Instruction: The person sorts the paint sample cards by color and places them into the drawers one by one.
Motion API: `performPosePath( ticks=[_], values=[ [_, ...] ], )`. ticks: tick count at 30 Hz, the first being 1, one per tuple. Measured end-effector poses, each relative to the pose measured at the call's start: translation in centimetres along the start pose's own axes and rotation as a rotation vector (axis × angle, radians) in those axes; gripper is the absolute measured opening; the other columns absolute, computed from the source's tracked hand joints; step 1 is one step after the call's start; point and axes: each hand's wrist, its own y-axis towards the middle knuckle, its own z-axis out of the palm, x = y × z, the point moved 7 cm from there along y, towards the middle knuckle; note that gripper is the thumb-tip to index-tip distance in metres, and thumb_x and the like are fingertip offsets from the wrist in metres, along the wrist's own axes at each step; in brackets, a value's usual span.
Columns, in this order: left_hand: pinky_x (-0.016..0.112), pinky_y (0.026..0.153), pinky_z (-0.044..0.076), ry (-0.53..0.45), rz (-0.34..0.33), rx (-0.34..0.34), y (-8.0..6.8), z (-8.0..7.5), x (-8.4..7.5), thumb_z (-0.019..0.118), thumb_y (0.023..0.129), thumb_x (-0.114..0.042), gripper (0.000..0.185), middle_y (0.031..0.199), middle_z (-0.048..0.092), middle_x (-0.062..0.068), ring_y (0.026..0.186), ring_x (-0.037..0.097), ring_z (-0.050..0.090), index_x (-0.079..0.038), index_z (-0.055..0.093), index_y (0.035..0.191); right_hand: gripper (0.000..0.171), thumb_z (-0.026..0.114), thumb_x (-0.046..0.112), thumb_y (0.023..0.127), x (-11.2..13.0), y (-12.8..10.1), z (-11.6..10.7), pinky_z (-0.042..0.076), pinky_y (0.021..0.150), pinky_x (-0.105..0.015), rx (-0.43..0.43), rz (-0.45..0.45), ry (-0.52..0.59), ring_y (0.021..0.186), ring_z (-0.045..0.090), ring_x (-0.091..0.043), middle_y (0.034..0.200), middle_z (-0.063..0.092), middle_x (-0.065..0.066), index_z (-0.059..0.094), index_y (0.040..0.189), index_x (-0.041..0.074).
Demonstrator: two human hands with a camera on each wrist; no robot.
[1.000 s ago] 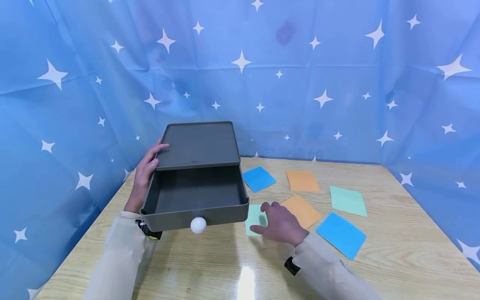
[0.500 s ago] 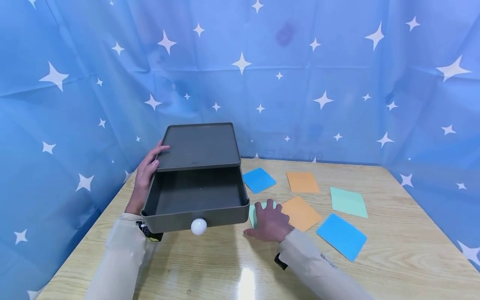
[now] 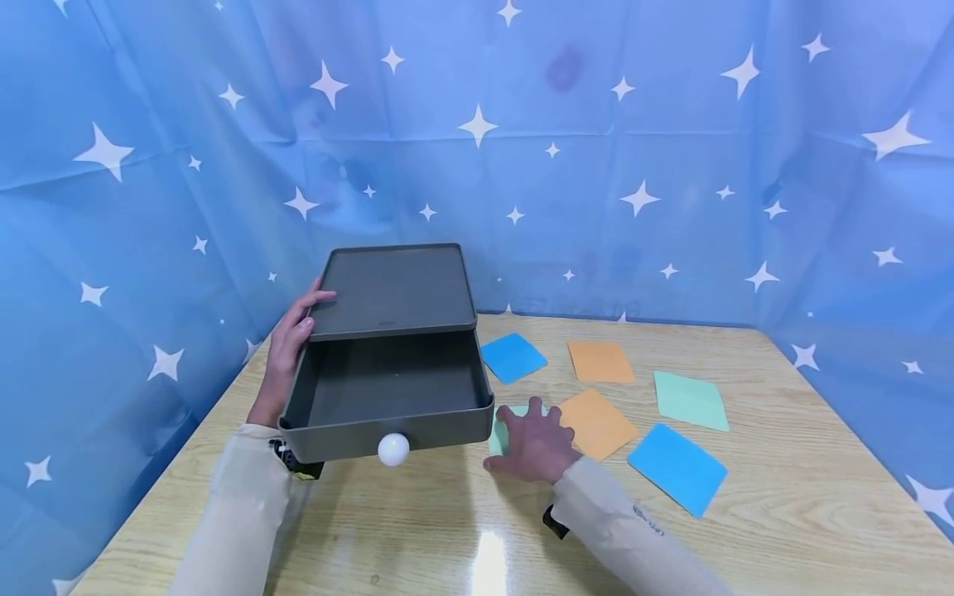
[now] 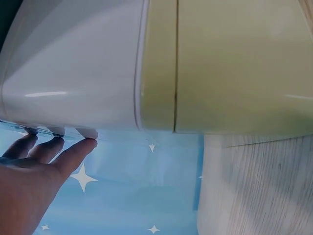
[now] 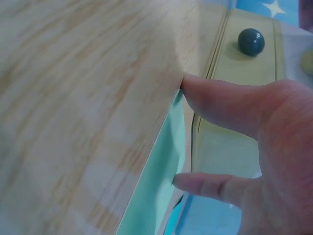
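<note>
The mint-green paper square (image 3: 501, 430) lies flat on the wooden table (image 3: 782, 497) just below the centre of the head view, tucked beside the lower right corner of the pulled-out drawer (image 3: 387, 393). The right hand (image 3: 532, 447) lies over it with fingers spread and nearly straight, pressing down rather than closing round anything; in the right wrist view the thumb (image 5: 220, 103) meets the sheet's edge at the table, which suggests the flat palm is there to slide or pin the thin paper, since so thin a sheet offers little to pinch, though the blur leaves it unclear whether an edge is lifting. The left hand (image 3: 286, 348) sits at the left side of the dark grey drawer box (image 3: 395, 285), fingers extended along its wall, thumb on the top edge, apparently steadying the box so it does not shift. The drawer stands wide open toward the viewer, its white knob (image 3: 392, 449) at the front. To the right lie other squares, well apart: two blue (image 3: 513, 356) (image 3: 676, 468), two orange (image 3: 600, 361) (image 3: 596, 422) and another mint one (image 3: 690, 400), before a blue starred cloth (image 3: 633, 149).
</note>
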Motion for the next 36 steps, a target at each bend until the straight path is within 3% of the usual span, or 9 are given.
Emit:
performPosePath(
  ticks=[9,16,21,27,36],
  values=[
    [0.063,0.123,0.0,0.006,-0.002,0.002,-0.1,0.2,0.1,0.032,0.103,-0.024,0.049,0.17,0.017,-0.003,0.158,0.027,0.007,-0.001,0.044,0.144,0.064,0.082,0.044,0.076,1.0,-0.2,-0.3,0.048,0.075,-0.058,-0.02,-0.048,0.019,0.1,0.051,-0.04,0.122,0.051,-0.021,0.058,0.129,0.017],
    [0.065,0.122,0.0,0.0,-0.007,0.002,-0.3,0.2,0.1,0.032,0.104,-0.025,0.049,0.17,0.018,-0.003,0.158,0.028,0.007,-0.002,0.045,0.145,0.071,0.079,0.04,0.075,1.4,-0.1,-0.2,0.046,0.077,-0.06,-0.006,-0.053,0.006,0.104,0.051,-0.041,0.127,0.05,-0.021,0.054,0.136,0.013],
    [0.065,0.122,0.001,0.014,-0.004,0.002,-0.3,0.1,0.0,0.031,0.104,-0.025,0.049,0.17,0.018,-0.003,0.158,0.029,0.008,-0.002,0.045,0.145,0.067,0.08,0.039,0.073,1.3,-0.3,-0.7,0.045,0.074,-0.057,-0.037,-0.077,0.031,0.098,0.049,-0.037,0.12,0.053,-0.018,0.057,0.132,0.014],
    [0.064,0.123,0.0,0.025,0.003,0.0,-0.2,0.1,-0.1,0.032,0.104,-0.024,0.049,0.17,0.018,-0.002,0.158,0.029,0.009,-0.001,0.044,0.145,0.062,0.08,0.039,0.075,1.2,-0.4,-2.1,0.044,0.067,-0.052,-0.085,-0.117,0.04,0.09,0.047,-0.033,0.114,0.053,-0.016,0.058,0.127,0.013],
    [0.064,0.123,0.0,0.034,0.006,0.004,-0.2,0.1,0.0,0.031,0.104,-0.025,0.049,0.171,0.017,0.001,0.158,0.029,0.008,0.0,0.044,0.145,0.064,0.079,0.04,0.077,0.9,-0.7,-5.2,0.046,0.064,-0.05,-0.09,-0.155,0.048,0.09,0.05,-0.033,0.122,0.053,-0.018,0.058,0.131,0.014]
  ],
)
